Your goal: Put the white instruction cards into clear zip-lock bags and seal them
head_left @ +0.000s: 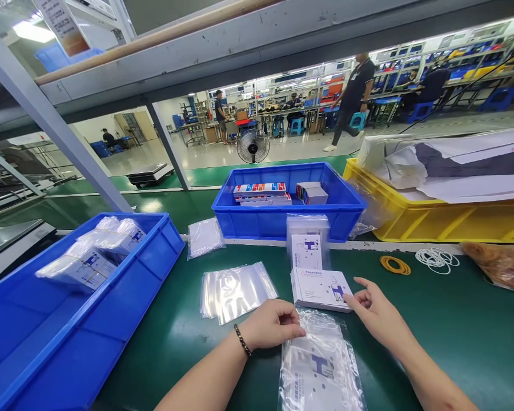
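My left hand (274,325), a beaded bracelet at its wrist, is closed with thumb and fingers at the upper edge of a clear plastic bag (321,377). Printed white booklets show through the bags piled there. Just beyond lies a stack of white printed booklets (319,285) with a blue logo. At its right corner, the thumb of my right hand (370,305) touches the top booklet, with the other fingers apart and raised. Behind the stack, another bagged booklet (306,251) leans against the blue bin. Left of the stack are empty clear bags (237,291).
A blue bin (282,217) with printed boxes stands ahead. Bagged packs lie in the left blue bin (124,319). At right are a yellow bin (454,222), yellow rubber bands (394,265) and white bands (437,260). A shelf beam (240,40) crosses above; a person (354,97) walks beyond.
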`<state>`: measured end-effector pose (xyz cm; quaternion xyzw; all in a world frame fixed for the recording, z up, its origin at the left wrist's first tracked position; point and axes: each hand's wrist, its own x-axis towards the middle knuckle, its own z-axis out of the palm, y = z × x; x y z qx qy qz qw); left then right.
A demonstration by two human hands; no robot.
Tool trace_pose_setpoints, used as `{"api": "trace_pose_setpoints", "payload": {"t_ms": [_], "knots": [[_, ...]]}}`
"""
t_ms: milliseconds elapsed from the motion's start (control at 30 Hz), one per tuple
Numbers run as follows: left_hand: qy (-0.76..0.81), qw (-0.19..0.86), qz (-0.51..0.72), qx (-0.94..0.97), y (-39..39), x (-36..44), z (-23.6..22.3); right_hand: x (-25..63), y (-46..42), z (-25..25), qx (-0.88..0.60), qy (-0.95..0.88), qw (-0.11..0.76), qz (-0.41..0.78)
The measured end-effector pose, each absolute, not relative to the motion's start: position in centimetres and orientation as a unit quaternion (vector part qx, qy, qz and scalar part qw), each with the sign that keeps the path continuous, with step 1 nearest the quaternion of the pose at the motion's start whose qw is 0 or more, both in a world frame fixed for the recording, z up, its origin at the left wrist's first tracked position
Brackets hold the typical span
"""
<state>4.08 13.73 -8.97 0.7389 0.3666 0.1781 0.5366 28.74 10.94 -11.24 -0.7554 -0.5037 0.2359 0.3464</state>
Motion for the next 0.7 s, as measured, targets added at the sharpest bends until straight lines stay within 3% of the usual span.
{"api": "trace_pose_setpoints", "payload": {"t_ms": [200, 300, 567, 700], "knots": [[0.307, 0.548, 0.166, 0.761, 13.4, 4.5, -9.4, 28.2, 10.5, -10.8, -0.691, -0.392, 0.532, 0.293], [0.282, 0.539, 0.171, 0.775, 13.3, 4.6, -9.4, 27.8, 10.1, -10.3, -0.646, -0.356, 0.569, 0.363], [0.316, 0.571, 0.217, 0.726, 13.2, 4.8, -9.9, 27.3, 9.0, -9.6, -0.602, -0.482, 0.459, 0.441], [0.314, 0.583, 0.277, 0.696, 12.8, 5.2, -9.8, 26.2, 8.7, -8.7, -0.512, -0.635, 0.343, 0.466]]}}
